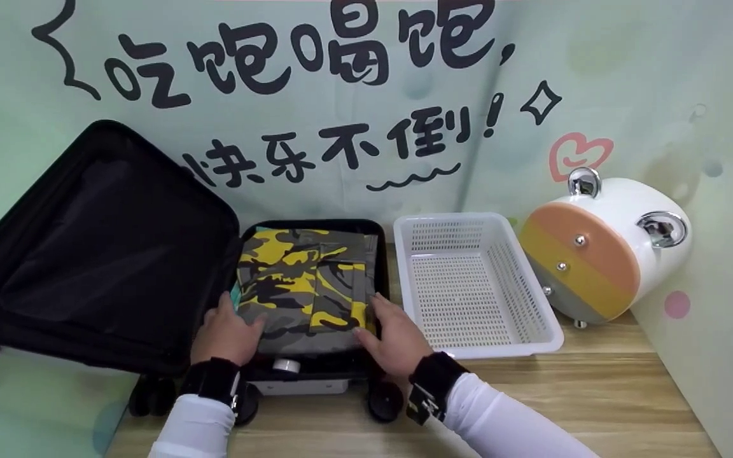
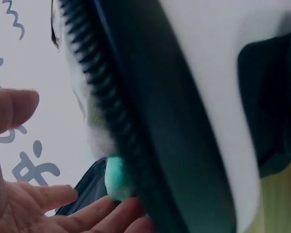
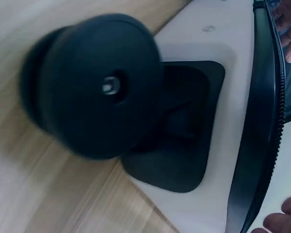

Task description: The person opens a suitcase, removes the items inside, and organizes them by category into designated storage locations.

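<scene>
A folded yellow, grey and black camouflage garment (image 1: 290,280) with a flap pocket lies in the base of an open black-lined suitcase (image 1: 341,224). My left hand (image 1: 230,331) is at the garment's left edge, by a strip of teal cloth (image 1: 235,296). On the right edge rests my right hand (image 1: 398,334), thumb over the cloth and fingers along the side. The left wrist view shows the left fingers (image 2: 92,216) extended behind the zippered rim, near a green item (image 2: 116,177). A white cap-like piece (image 1: 286,365) shows at the garment's front.
The suitcase lid (image 1: 112,242) is tipped back to the left. Right of the base stands a white perforated basket (image 1: 404,280) with nothing inside. Beyond it is a rounded white object (image 1: 653,203) with a striped front and chrome fittings. Suitcase wheels (image 1: 384,402) stick out toward me over the wooden table (image 1: 602,381).
</scene>
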A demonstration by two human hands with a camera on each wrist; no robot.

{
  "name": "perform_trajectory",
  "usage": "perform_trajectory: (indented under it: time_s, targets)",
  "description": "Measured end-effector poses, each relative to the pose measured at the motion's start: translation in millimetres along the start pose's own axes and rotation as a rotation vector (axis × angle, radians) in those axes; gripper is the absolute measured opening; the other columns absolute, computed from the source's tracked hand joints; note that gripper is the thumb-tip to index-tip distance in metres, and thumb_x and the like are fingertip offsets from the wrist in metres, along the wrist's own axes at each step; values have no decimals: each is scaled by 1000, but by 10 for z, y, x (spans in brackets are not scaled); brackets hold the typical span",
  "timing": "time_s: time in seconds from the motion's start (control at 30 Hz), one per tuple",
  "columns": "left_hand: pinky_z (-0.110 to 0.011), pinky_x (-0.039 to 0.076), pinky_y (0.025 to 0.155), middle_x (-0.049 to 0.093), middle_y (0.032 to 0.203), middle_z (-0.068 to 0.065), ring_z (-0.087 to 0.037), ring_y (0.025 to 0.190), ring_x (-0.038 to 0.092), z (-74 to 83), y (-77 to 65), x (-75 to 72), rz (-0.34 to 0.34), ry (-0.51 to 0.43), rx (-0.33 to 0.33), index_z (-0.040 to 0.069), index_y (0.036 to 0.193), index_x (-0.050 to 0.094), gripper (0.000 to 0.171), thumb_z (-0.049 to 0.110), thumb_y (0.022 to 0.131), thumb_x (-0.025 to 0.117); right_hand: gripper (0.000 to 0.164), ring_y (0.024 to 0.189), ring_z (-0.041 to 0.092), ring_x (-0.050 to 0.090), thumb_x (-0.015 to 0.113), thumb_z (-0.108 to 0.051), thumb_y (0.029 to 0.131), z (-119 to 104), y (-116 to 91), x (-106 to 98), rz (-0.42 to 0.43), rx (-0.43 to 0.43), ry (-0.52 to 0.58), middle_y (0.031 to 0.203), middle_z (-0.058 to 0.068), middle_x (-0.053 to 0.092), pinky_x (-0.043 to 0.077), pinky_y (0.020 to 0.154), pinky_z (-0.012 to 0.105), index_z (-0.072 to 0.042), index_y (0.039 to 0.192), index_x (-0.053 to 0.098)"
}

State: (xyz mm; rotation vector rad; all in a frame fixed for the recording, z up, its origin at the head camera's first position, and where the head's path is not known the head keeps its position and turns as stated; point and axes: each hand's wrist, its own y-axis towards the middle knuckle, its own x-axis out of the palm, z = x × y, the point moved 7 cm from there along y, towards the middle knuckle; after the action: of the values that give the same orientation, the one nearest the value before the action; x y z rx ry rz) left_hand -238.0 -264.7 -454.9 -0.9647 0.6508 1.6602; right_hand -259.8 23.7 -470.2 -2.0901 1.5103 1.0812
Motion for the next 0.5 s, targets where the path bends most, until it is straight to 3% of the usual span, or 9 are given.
perform_trajectory:
  time_s: [0.23,0.5]
  targets:
    - [-58,34,103,26,144,-42,-54,128,35,56,161,98,-90,25,-50,-9,153,8,106,62,90,55,77,135,29,39,61,-40,97,-57,220,44,7,137,235,149,19,40,32,109,40,3,152,28]
    - [-57,33,104,19,147,-44,-55,131,31,83,223,195,-190,96,-81,-17,149,7,118,73,86,51,90,136,36,36,61,-48,94,69,359,210,-40,389,426,152,23,33,32,109,43,4,154,18]
